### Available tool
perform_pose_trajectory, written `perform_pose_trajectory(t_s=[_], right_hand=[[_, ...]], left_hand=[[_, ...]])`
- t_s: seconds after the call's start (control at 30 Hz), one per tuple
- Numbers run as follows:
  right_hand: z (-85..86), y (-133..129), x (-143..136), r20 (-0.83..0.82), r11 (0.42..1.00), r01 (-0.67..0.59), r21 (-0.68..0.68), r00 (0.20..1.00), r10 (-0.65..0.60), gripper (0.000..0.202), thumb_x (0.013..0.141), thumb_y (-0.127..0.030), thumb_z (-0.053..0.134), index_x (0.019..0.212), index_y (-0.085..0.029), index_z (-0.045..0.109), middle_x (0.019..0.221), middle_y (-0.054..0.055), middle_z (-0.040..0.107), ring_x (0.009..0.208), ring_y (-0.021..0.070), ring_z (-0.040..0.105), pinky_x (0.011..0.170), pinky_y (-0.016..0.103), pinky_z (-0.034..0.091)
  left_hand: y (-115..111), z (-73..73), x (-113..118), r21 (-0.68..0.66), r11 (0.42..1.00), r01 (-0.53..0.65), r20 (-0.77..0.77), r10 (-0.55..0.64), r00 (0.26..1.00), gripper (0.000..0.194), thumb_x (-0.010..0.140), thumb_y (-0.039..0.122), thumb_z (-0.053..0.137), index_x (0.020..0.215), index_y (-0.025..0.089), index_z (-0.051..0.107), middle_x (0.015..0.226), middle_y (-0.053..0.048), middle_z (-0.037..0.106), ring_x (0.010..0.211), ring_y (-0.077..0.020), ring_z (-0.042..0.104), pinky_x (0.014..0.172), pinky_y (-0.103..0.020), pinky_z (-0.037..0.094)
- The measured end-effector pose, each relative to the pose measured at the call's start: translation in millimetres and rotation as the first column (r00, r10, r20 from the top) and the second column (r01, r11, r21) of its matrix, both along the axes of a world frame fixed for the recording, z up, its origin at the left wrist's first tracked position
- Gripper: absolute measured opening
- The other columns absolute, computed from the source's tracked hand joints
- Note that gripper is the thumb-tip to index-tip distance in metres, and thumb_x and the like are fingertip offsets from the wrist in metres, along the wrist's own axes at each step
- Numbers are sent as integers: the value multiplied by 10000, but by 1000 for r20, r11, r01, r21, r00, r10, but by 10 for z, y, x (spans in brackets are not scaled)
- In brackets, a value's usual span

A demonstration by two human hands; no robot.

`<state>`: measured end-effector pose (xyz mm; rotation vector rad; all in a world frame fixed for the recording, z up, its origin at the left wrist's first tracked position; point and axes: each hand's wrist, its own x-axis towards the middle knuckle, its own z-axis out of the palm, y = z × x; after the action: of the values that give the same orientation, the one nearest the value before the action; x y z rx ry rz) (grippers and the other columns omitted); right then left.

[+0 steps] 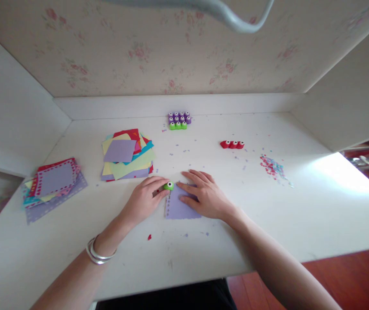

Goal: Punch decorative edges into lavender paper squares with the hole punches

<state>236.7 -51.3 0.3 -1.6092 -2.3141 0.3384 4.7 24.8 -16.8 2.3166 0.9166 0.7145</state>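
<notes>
Between the thumb and fingers of my left hand (146, 196) is a small green paper punch (169, 186) with a star mark on its white top. It sits at the upper left corner of a purple sheet of paper (181, 207). A row of small punched holes runs down the sheet's left edge. My right hand (205, 194) lies flat with fingers spread over the sheet's upper right part, hiding some of it. Just left of the punch, a small red scrap is partly hidden by my left hand.
Coloured paper (120, 150) is stacked behind my left hand; punched sheets (55, 178) lie further left. Purple and green punches (178, 120) stand at the back, red punches (232, 144) to the right. Paper bits (273, 168) are heaped at the right, and a red scrap (149, 237) lies in front.
</notes>
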Motion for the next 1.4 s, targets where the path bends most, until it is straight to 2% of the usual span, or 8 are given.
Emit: perform_pose_trajectory(t_s=[0.9,1.03,1.17,1.4], right_hand=[[22,-4,4,17,1000,-13,7,1000,13,414,949,-456,502,1330,-316,582,1491,61,437,1369,293,371,1121,496,289],[22,-6,3,19,1000,-8,6,1000,8,419,950,-464,498,1336,-320,575,1490,60,439,1372,289,370,1124,491,285],[15,-5,4,9,1000,-3,9,1000,3,454,942,-477,507,1367,-320,540,1487,65,444,1368,289,375,1120,492,288],[12,1,7,-5,1000,-3,-2,1000,3,525,941,-478,502,1425,-276,464,1491,75,439,1373,286,362,1126,490,275]], left_hand=[[-26,-6,20,39,999,-2,10,1,1000,235,903,290,616,1125,224,659,1104,-62,672,1047,-199,616,963,-362,498],[-47,86,38,-34,999,-41,3,41,999,279,881,319,640,1135,207,654,1139,-62,657,1053,-199,619,966,-345,496],[-55,194,118,-181,976,-124,-3,125,992,272,915,381,571,1108,223,679,1151,-43,664,959,-173,652,809,-284,546],[28,209,254,-184,978,-103,-48,95,994,183,901,314,559,875,206,704,938,-29,705,892,-176,644,836,-312,503]])
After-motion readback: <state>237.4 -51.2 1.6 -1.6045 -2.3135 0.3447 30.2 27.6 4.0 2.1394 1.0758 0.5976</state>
